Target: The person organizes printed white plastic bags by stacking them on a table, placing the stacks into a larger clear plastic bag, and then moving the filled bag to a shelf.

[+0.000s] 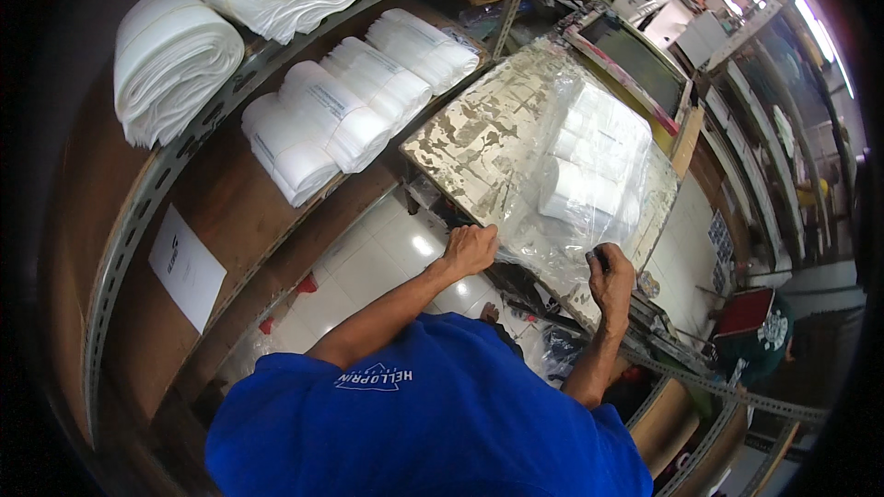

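A large clear plastic bag (523,237) lies on the worn, patchy tabletop (479,124) in front of me. Inside it are several white folded bundles (600,133), stacked in rows. My left hand (471,249) is closed at the bag's near left corner, gripping the film at the table's edge. At the near right corner my right hand (611,282) is closed too, its fingers pinching the film. Something dark shows at the right fingertips; I cannot make out what it is. The near edge of the bag stretches between both hands.
Metal-framed shelves (147,193) on the left carry several rolled white bundles (318,115) and a white paper sheet (187,269). A framed screen (631,64) stands beyond the table. Racks (783,147) line the right, near a red-topped stool (744,320).
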Tool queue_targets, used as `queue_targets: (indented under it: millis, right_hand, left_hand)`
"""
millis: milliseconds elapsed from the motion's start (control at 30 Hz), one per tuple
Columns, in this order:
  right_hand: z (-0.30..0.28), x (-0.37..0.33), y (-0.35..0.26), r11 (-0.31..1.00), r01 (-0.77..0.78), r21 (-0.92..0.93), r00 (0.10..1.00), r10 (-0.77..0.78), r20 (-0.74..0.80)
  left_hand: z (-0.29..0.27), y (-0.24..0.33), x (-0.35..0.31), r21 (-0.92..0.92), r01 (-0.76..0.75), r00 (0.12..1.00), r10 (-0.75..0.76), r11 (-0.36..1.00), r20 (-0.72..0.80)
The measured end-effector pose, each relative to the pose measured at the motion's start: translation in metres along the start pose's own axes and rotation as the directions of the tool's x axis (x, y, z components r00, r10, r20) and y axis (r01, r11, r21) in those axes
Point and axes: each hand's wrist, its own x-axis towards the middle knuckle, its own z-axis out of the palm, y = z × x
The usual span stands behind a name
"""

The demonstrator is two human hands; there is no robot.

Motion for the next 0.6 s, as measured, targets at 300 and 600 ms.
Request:
queue_targets:
  millis: [300,600]
  right_hand:
    - [0.021,-0.031,0.022,0.967,-0.005,-0.255,0.89,-0.112,-0.442]
    - [0.141,0.014,0.054,0.942,0.069,-0.329,0.96,-0.153,-0.236]
  left_hand:
    - [-0.029,0.001,0.019,0.072,-0.031,0.986,0.018,0.997,0.166]
    - [-0.049,0.024,0.036,0.025,-0.099,0.946,0.086,0.995,0.311]
